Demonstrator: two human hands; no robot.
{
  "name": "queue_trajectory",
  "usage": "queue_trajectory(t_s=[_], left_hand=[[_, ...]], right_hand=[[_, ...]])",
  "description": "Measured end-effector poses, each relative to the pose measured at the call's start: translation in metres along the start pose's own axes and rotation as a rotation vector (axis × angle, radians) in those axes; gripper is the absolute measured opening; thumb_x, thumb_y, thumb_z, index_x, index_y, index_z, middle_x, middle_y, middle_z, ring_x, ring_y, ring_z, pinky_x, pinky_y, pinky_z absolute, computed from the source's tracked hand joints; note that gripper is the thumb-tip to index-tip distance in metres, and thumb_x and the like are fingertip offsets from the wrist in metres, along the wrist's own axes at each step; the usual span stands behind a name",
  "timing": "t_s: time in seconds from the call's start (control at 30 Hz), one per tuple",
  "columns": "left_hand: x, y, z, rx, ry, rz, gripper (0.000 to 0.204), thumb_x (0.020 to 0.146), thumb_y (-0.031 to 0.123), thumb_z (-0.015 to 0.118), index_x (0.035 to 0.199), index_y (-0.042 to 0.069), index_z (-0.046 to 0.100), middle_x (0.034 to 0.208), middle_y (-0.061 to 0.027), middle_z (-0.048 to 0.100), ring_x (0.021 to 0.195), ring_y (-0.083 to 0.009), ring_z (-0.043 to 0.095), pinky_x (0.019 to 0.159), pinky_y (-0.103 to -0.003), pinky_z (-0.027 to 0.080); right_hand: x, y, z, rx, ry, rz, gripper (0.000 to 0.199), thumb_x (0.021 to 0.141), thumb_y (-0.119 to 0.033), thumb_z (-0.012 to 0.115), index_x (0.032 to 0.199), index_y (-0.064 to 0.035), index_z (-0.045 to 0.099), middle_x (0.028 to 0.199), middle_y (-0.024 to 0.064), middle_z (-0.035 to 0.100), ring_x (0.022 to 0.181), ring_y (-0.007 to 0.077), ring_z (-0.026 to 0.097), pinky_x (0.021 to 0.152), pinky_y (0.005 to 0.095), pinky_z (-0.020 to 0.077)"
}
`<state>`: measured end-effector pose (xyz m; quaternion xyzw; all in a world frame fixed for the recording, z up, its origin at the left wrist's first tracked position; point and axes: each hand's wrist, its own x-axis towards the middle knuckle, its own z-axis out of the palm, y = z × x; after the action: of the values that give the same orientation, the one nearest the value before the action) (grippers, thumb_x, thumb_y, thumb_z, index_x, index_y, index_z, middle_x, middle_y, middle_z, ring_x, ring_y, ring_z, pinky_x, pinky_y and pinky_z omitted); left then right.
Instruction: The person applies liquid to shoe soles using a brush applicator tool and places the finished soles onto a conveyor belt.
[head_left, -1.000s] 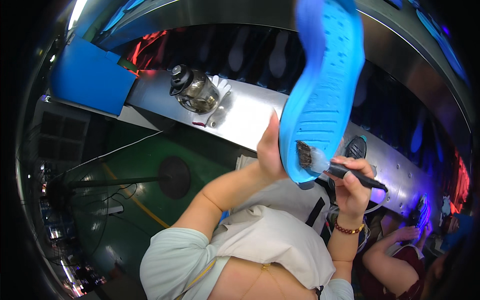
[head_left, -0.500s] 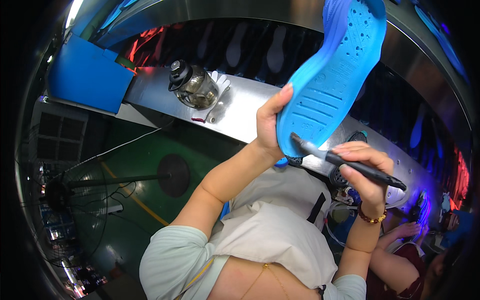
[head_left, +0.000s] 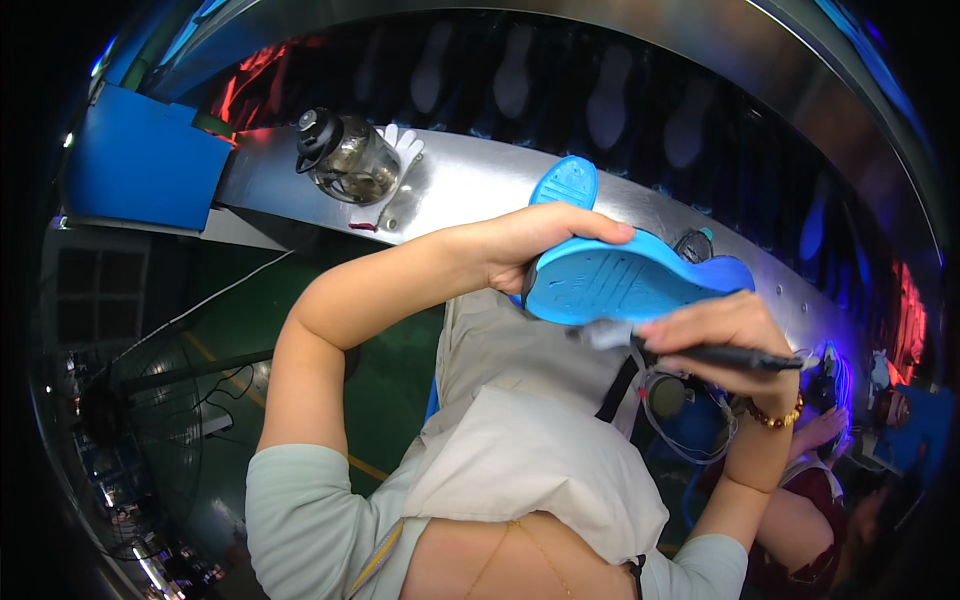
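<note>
A blue shoe sole point(head_left: 610, 280) lies tilted in my left hand point(head_left: 540, 240). The thumb rests on its near upper face, and the other fingers curl beneath the end. My right hand point(head_left: 725, 335) grips a slim black-handled brush point(head_left: 740, 357). Its grey ferrule and dark tip are smeared by motion just below the lower rim of the sole. Whether the tip touches the rim I cannot tell. Behind my left hand, another blue sole point(head_left: 566, 182) is on the metal bench point(head_left: 470, 170).
A dark-lidded clear bottle point(head_left: 350, 160) and a white glove point(head_left: 402, 160) are on the bench at left. A small dark object point(head_left: 694, 246) sits behind the held sole. Beyond the bench, pale soles point(head_left: 612, 100) lie on a dark surface. Another person point(head_left: 800, 510) sits at right.
The held sole has come down from upright and now lies more level, turned toward the right. The brush tip has moved off its inner face to below the rim.
</note>
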<state>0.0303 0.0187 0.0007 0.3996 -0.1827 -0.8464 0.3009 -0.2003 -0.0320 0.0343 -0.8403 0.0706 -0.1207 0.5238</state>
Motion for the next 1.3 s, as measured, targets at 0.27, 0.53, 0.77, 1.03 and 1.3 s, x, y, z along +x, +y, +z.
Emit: queue_trajectory(t_s=[0.27,0.53,0.77,1.03,1.3], left_hand=[[-0.007,0.001,-0.007,0.070,0.082,-0.007,0.052,0.079,0.031,0.060,0.116,-0.004,0.048,0.107,-0.0188,0.054,0.092,-0.0227,0.058,0.076,-0.032,0.049],[-0.016,0.003,-0.022,0.046,0.050,0.069,0.053,0.082,0.033,0.054,0.120,-0.004,0.043,0.109,-0.0213,0.053,0.095,-0.0252,0.057,0.078,-0.037,0.049],[0.018,-0.024,-0.026,-0.365,-0.048,0.200,0.056,0.083,0.035,0.050,0.125,0.001,0.037,0.118,-0.0228,0.044,0.103,-0.0380,0.050,0.079,-0.056,0.045],[0.038,-0.038,-0.037,-0.404,-0.017,0.260,0.058,0.082,0.036,0.050,0.125,0.000,0.035,0.115,-0.0233,0.046,0.103,-0.0387,0.049,0.080,-0.059,0.043],[-0.048,0.016,-0.006,0.152,0.096,0.766,0.054,0.084,0.031,0.042,0.123,-0.006,0.039,0.115,-0.0212,0.050,0.103,-0.0278,0.053,0.090,-0.038,0.041]], right_hand=[[-0.013,0.015,-0.014,-0.062,-0.136,0.059,0.018,0.070,0.000,0.065,0.088,-0.0011,0.064,0.089,0.0126,0.065,0.084,0.0242,0.064,0.074,0.0294,0.0504],[-0.024,0.030,-0.024,-0.073,0.063,0.119,0.019,0.069,-0.002,0.067,0.088,0.0008,0.065,0.085,0.0118,0.066,0.076,0.0179,0.064,0.065,0.0251,0.0501],[-0.012,0.061,0.007,0.173,0.529,0.283,0.017,0.074,-0.004,0.063,0.090,-0.0010,0.065,0.084,0.0067,0.066,0.065,0.0053,0.057,0.057,0.0171,0.0448],[-0.003,0.105,0.067,-0.159,1.074,0.329,0.015,0.074,-0.003,0.064,0.088,0.0018,0.063,0.080,0.0042,0.063,0.066,0.0062,0.054,0.056,0.0185,0.0422],[-0.051,0.055,0.062,0.820,0.909,-0.162,0.030,0.075,-0.015,0.067,0.092,0.0073,0.059,0.090,0.0235,0.061,0.047,0.0122,0.055,0.044,0.0189,0.0442]])
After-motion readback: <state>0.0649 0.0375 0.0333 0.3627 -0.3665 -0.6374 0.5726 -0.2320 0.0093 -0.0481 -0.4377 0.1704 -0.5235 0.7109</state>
